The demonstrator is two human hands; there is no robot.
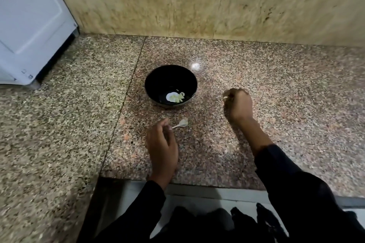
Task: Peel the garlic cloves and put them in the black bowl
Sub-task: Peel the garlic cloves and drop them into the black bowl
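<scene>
Peeled cloves in the bowl, a skin scrap by your left hand

Your left hand [162, 148] hangs loosely curled, empty; the papery skin [181, 123] lies just right of its fingertips. The black bowl [171, 86] with peeled garlic [175, 97] sits beyond. Your right hand [238, 104] pinches something small and pale, right of the bowl.

Centre: the black bowl [171, 86] stood alone on the granite counter [276, 77], bare stone all round it.
Near edge: a garlic skin [181, 123] lay just before the bowl.
Left: a white appliance [31, 25] blocked the corner.
Back: the wall [177, 0] closed the counter off.
Right: open stone, apparently unobstructed, though blurred.
</scene>
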